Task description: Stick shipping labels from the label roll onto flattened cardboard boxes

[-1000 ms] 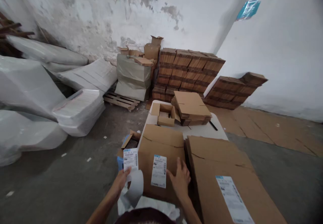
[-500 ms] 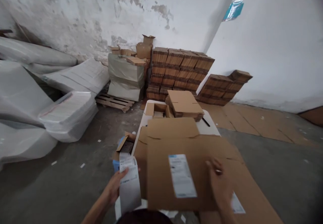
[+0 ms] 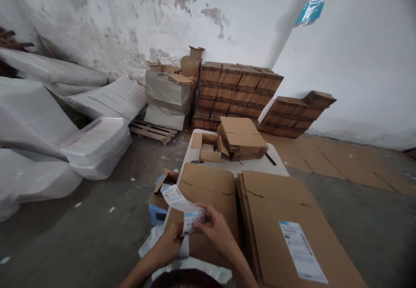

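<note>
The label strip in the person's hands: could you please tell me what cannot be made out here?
- Head view: print on the label strip is too small and blurred to read.
- Its lower end is hidden behind the left hand and right hand.
- Print on the label on the flat carton is unreadable too.

you're standing in a packing storeroom or small warehouse. stacks of flat cartons (image 3: 238, 88) line the peeling wall (image 3: 130, 24); left of those stacks sit a wooden pallet (image 3: 152, 130) and plastic-wrapped bundles (image 3: 97, 143). nearer than the stacks, a white table (image 3: 234, 166) carries folded boxes (image 3: 242, 138), and the floor (image 3: 81, 231) around it is bare concrete.
</note>
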`<state>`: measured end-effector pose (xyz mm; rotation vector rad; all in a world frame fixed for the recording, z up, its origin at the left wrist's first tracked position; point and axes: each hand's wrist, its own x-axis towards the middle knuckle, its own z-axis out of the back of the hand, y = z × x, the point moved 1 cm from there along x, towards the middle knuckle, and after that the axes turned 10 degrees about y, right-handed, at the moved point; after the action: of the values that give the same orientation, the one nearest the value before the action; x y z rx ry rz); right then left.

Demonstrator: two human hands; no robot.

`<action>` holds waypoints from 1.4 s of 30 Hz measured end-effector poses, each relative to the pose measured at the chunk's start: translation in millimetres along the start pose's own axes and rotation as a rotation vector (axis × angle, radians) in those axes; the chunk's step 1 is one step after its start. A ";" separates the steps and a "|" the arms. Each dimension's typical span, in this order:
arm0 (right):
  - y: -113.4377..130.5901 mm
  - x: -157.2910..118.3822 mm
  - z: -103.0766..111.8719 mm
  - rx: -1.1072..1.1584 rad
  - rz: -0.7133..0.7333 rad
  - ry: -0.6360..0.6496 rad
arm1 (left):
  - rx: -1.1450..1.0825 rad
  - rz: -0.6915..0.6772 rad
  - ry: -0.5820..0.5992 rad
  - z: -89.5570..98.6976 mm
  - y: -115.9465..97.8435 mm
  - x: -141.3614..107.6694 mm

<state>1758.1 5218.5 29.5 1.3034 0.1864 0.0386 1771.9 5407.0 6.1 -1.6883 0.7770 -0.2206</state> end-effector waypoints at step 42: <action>-49.4 -61.2 85.4 -0.209 -0.277 -1.004 | -0.450 0.238 -0.390 48.7 30.2 -5.1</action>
<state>1707.6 5115.7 10.6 0.9500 -0.4865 -0.7988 1782.8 5446.8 -34.1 -1.9524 0.7557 0.4701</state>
